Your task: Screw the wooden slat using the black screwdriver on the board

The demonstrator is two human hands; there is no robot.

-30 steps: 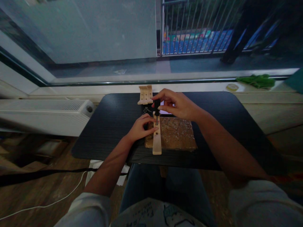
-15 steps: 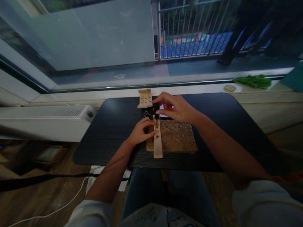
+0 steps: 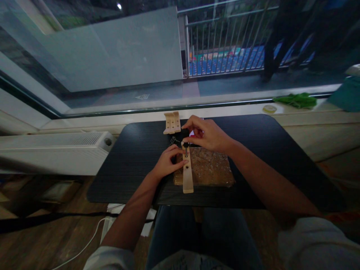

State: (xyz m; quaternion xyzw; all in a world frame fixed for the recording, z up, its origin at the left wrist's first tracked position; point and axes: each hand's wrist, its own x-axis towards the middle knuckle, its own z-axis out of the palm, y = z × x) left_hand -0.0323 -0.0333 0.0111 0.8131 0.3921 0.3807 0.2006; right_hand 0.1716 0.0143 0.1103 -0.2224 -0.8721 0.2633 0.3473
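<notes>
A light wooden strip with holes (image 3: 188,181) lies across the left part of a brown block wrapped in clear film (image 3: 212,167). My left hand (image 3: 168,162) pinches the strip from the left, thumb and fingers on either side of a hole. Above it, my right hand (image 3: 209,133) is closed on the black handle of a screwdriver (image 3: 185,134). The screwdriver stands upright, its shaft reaching down to a hole in the strip. Whether a screw sits under the tip is too small to tell.
Several more wooden pieces with holes (image 3: 172,123) stand at the table's back edge, with small metal parts (image 3: 174,140) nearby. A lit phone screen (image 3: 192,134) is partly behind my right hand. The black table (image 3: 123,161) meets a windowsill holding green leaves (image 3: 295,100) and a tape roll (image 3: 269,109).
The view has tilted slightly, so the table sits a little lower in the picture. Both hands keep their places on the strip and screwdriver; the right fingers have shifted slightly around the handle.
</notes>
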